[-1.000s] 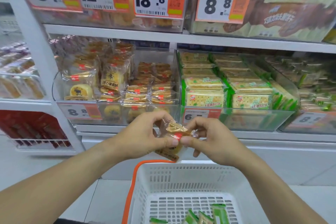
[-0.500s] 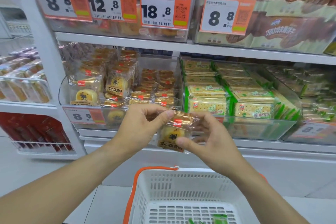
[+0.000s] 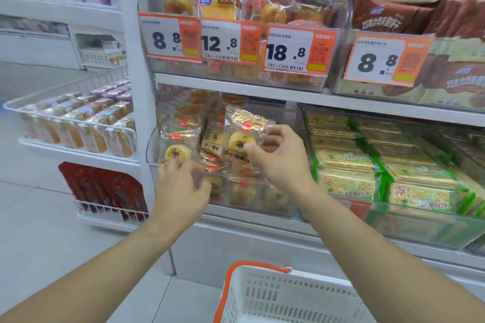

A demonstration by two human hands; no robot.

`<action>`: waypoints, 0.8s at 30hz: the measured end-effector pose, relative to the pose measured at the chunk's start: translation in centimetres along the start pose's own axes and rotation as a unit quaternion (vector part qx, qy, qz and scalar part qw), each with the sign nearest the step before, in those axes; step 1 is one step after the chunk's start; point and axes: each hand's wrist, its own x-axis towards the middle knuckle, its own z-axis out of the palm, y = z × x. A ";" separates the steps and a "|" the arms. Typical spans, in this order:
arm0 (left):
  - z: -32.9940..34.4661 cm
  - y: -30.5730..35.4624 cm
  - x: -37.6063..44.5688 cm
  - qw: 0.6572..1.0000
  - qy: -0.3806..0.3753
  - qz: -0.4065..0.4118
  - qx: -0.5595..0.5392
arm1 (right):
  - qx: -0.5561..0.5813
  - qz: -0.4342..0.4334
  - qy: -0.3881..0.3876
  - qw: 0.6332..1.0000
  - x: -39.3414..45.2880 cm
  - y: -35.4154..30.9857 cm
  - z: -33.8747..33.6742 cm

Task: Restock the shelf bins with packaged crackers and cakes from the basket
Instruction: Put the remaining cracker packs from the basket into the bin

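A clear packet with a round yellow cake (image 3: 240, 140) stands upright at the front of the clear cake bin (image 3: 258, 203) on the lower shelf. My right hand (image 3: 282, 162) pinches its right side between thumb and fingers. My left hand (image 3: 182, 187) reaches into the bin's left front, its spread fingers touching the cake packets (image 3: 178, 151) stacked there. It holds nothing. The white basket (image 3: 275, 296) with an orange handle sits below my arms, and its contents are out of view.
To the right, a clear bin holds green cracker packs (image 3: 349, 181). The shelf above carries bins with orange price tags (image 3: 296, 50). A white upright post (image 3: 136, 86) stands left of the cake bin. Beyond it is a wire rack of snacks (image 3: 78, 126).
Both hands rose from above the basket to the cake bin. My left hand let go of the cake packet and moved to the stacked packets. My right hand carried the packet in.
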 end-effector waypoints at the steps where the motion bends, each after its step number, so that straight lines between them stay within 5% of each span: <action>1: 0.1 -0.3 0.0 1.000 -0.006 0.002 0.022 | -0.009 0.000 0.000 1.000 1.1 -0.1 1.4; 10: -0.3 0.7 -0.5 0.997 -0.050 0.003 0.064 | -0.112 0.014 -0.013 0.993 4.2 1.7 7.4; 14: -0.5 2.2 -1.3 0.999 -0.021 0.022 0.030 | -0.135 -0.036 0.026 0.990 2.5 1.1 5.7; 17: -0.1 3.9 -2.4 0.998 -0.015 0.048 -0.034 | -0.101 -0.154 0.051 0.982 -0.9 0.7 2.9; 21: 4.0 4.6 -6.4 0.981 -0.188 0.049 -0.008 | -0.136 -0.275 0.018 0.952 -7.2 3.6 -1.7; 24: 8.4 3.6 -11.3 0.920 -0.376 0.062 0.089 | -0.202 -0.242 -0.041 0.948 -12.6 9.9 -4.4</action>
